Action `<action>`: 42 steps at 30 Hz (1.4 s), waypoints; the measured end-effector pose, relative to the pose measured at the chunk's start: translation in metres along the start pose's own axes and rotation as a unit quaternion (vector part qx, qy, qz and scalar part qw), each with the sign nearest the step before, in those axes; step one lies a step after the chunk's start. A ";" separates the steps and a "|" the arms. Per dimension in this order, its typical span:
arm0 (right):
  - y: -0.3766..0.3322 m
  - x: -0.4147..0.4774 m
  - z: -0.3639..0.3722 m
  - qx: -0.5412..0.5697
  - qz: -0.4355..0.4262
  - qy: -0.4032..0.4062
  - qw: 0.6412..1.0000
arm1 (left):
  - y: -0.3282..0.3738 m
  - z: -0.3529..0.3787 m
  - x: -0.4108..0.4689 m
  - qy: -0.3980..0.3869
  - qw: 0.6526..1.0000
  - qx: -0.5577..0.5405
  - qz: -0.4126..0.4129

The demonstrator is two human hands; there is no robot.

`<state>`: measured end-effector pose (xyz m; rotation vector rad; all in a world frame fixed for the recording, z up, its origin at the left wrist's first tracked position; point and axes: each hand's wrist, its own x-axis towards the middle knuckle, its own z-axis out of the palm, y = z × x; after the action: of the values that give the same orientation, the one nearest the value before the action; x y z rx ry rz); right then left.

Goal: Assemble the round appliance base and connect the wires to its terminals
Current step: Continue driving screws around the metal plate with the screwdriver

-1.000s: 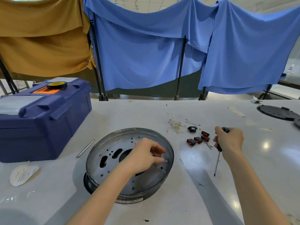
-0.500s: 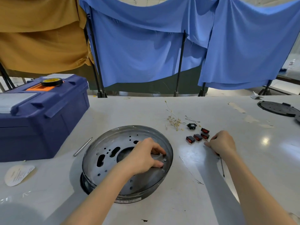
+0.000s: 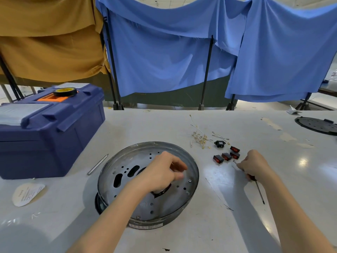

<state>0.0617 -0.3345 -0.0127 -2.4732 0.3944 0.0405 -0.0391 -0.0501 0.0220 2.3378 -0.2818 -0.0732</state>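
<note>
Right hand (image 3: 255, 165) has dropped since a second ago: it was raised off the table with the screwdriver (image 3: 259, 192) hanging down, and now it is low on the table (image 3: 191, 234), just beside the red switches (image 3: 226, 156). Its fingers are curled, with the dark handle tucked under the palm and the thin shaft sticking out back toward me along the tabletop. The fingertips (image 3: 239, 166) point down at a tiny metal piece; I can't tell if they touch it.

Left hand (image 3: 160, 174) has barely shifted and stays over the round base (image 3: 169, 201). Its fingers are curled in over the perforated metal plate, near a small screw (image 3: 189, 180) seated by the rim. The fingertips are blurred, so I can't tell whether they pinch anything. The wrist crosses the near rim.

Round base sits centre table, in front of me, raised on a dark part underneath. The wires (image 3: 199, 137) lie in a loose bunch beyond it, well apart from both hands, with a black socket (image 3: 219, 143) just to the right of them.

At the left is a blue toolbox (image 3: 47, 136) with a tape roll (image 3: 65, 91) on its lid. A metal rod (image 3: 97, 164) lies between the box and the base, and a paper label (image 3: 27, 194) lies near the table edge. A black disc (image 3: 317, 125) is at far right.
</note>
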 end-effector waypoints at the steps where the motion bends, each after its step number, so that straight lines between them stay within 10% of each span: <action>1: 0.000 -0.002 -0.003 0.028 -0.011 -0.005 1.000 | 0.000 -0.003 0.001 0.013 1.000 -0.006 -0.002; 15: -0.110 -0.093 0.007 0.197 -0.407 -0.188 0.872 | 0.012 -0.024 0.009 0.177 0.964 -0.188 0.061; 21: -0.117 -0.075 0.017 0.268 -0.327 -0.100 0.901 | -0.017 -0.050 0.012 0.228 0.961 -0.153 0.022; 30: -0.119 -0.046 0.054 0.064 -0.340 -0.029 0.938 | -0.054 -0.063 0.020 0.186 0.981 -0.039 -0.044; 42: -0.124 -0.037 0.066 0.028 -0.365 -0.072 0.928 | -0.057 -0.049 0.037 0.160 0.981 0.111 -0.001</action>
<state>0.0668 -0.1912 0.0112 -2.3898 -0.5881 -0.0957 0.0144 0.0145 0.0178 2.5231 -0.1332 0.3473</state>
